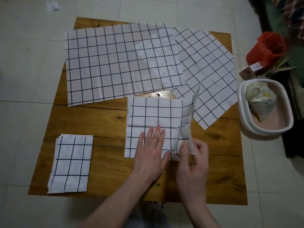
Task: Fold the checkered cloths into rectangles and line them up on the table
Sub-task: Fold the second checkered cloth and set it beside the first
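A wooden surface [105, 122] sits on a pale tiled floor [24, 79]. Four white cloths with dark lines lie on it.

The folded cloth [71, 163] is a neat rectangle at the near left corner of the surface. It lies flat and touches no other cloth.

The half-folded cloth [156, 116] lies near the middle of the surface, a bit toward the near edge. The left hand [152, 154] rests flat on it, with the fingers spread out and straight, pressing it down. The right hand [194, 160] is just beside the left one. Its thumb and fingers pinch the right edge of this cloth. That edge is lifted up off the surface and stands in a thin strip.

The big open cloth [118, 63] lies flat across the far edge of the surface. It hangs a little over the left edge.

The tilted cloth [209, 71] lies at the far right corner, turned at a slant. The big open cloth covers part of its left side. Its near point comes close to the lifted edge of the half-folded cloth.

On the floor past the right edge is a white tub [264, 129] with a crumpled packet [261, 99] inside it. Behind the tub stands a red cup [264, 50].
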`<state>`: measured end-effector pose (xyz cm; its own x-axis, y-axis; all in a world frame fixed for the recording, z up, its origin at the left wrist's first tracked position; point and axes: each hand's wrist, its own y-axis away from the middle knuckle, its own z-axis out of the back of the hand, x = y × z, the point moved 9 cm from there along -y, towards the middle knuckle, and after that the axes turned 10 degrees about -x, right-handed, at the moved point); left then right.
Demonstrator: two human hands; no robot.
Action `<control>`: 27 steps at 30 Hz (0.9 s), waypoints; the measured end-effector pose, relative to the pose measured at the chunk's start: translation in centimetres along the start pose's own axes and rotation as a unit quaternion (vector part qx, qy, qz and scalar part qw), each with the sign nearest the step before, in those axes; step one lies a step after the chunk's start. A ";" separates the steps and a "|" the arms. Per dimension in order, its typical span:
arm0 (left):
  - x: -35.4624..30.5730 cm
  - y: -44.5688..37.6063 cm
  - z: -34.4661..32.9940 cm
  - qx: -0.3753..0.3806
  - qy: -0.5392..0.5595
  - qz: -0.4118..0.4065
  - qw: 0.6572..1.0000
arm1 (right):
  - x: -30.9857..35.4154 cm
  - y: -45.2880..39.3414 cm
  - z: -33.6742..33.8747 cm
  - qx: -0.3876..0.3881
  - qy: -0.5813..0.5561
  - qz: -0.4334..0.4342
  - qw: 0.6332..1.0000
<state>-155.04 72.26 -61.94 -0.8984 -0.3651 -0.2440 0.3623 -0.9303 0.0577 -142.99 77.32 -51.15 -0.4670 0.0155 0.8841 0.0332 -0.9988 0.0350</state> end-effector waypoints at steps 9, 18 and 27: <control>3.9 0.9 3.5 -0.058 0.053 0.066 0.995 | 0.3 1.7 -5.5 0.095 0.026 0.078 0.992; 9.8 4.6 5.5 -0.116 0.122 0.129 0.977 | -1.2 4.1 -11.8 0.183 0.150 0.166 0.957; 9.8 5.0 3.7 -0.061 0.062 0.073 0.994 | -3.0 5.0 -15.0 0.271 0.230 0.194 0.914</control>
<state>-162.90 63.92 -60.46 -0.8001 -0.4809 -0.3586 0.5198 -0.8542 -0.0142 -154.61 71.59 -60.63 -0.6450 -0.4812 0.5937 0.6506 -0.7533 0.0963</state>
